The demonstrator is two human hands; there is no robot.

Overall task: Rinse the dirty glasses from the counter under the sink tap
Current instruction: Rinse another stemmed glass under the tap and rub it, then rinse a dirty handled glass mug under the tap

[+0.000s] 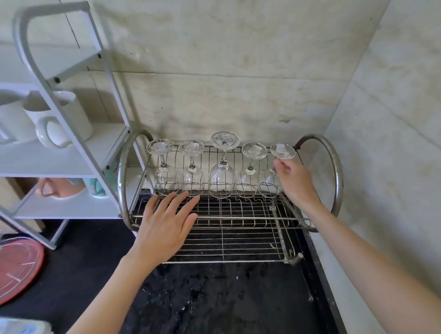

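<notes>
Several stemmed glasses stand upside down in a row along the back of a wire dish rack (232,239) on the black counter. The tallest glass (222,171) is in the middle. My right hand (296,180) pinches the stem of the rightmost glass (282,151), just under its upturned foot. My left hand (166,226) lies flat with straight fingers on the rack's wires, its fingertips close to the bowls of the two left glasses (165,168). No sink or tap is in view.
A white shelf unit (71,157) with white mugs (60,120) and a pink mug stands to the left. A red round tray (15,271) lies at the left edge. Wet black counter (219,304) spreads in front of the rack. Tiled walls close the back and right.
</notes>
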